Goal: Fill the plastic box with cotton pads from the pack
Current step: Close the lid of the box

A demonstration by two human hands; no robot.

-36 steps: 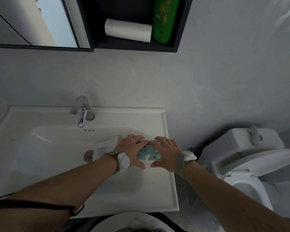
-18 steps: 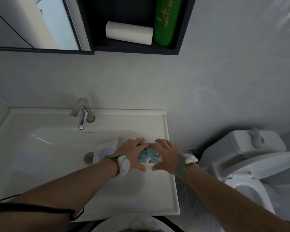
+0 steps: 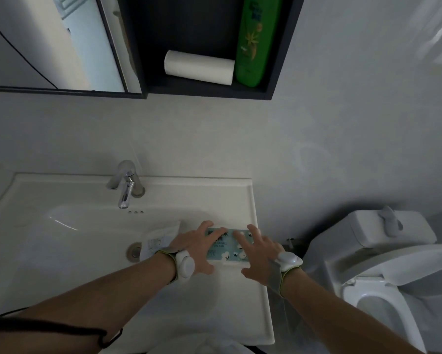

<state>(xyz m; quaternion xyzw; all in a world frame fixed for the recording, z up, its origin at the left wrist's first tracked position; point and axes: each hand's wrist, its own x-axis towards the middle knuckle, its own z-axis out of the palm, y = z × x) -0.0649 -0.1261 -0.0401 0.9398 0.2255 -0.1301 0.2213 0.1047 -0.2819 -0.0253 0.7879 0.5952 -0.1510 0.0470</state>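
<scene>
The pack of cotton pads (image 3: 227, 245) — teal, printed with white cotton flowers — lies flat on the right rim of the white sink (image 3: 255, 302), at the basin's edge. Both hands rest on it: the left hand (image 3: 198, 247) covers its left end, fingers spread and nearly straight across the top, thumb at the near side; the right hand (image 3: 259, 254) lies on its right end, fingers splayed and flat, gripping nothing. Whether a plastic box sits beneath the pack I cannot tell. Just left of the left hand a clear plastic bag (image 3: 161, 238) lies in the basin, near the drain (image 3: 134, 251). Behind stands the chrome tap (image 3: 125, 185); to the right, the toilet (image 3: 383, 264).
</scene>
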